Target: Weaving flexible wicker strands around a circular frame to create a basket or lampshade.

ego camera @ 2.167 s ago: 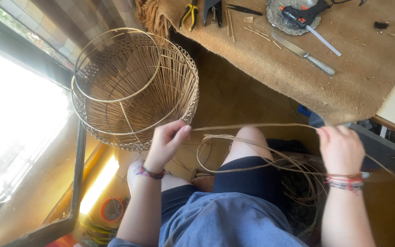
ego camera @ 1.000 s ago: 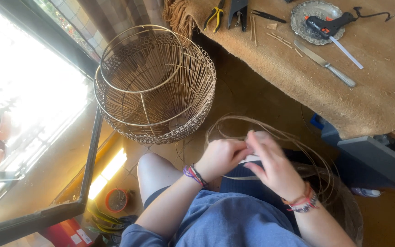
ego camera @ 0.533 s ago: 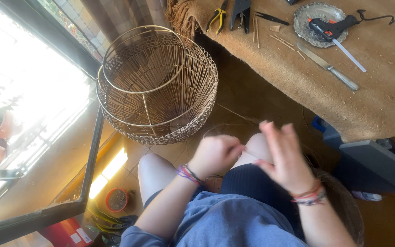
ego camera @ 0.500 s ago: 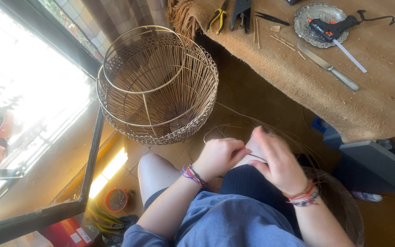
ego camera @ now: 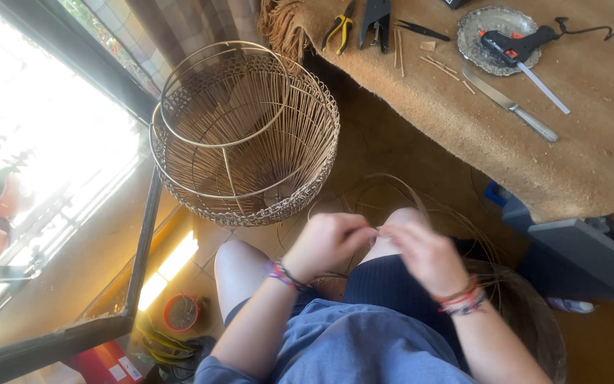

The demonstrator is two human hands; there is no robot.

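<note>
My left hand (ego camera: 330, 242) and my right hand (ego camera: 425, 252) meet above my knees, fingers pinched on a thin cane strand (ego camera: 380, 230) between them. Both hands are blurred by motion. Loose coils of the same cane (ego camera: 421, 203) loop around my legs and down to the floor. A large open wicker basket frame (ego camera: 244, 135) with upright stakes and hoop rings stands on the floor just beyond my left hand, not touched by either hand.
A table under a brown fringed cloth (ego camera: 506, 142) at upper right carries yellow-handled pliers (ego camera: 338, 28), a knife (ego camera: 510, 107), and a glue gun (ego camera: 514, 43) on a metal dish. A bright window (ego camera: 44, 135) is at left. A grey box (ego camera: 580, 259) sits right.
My right hand came in from the far right to join the left over my knees. My left hand left the basket rim. The hands keep working the strand with small moves.
</note>
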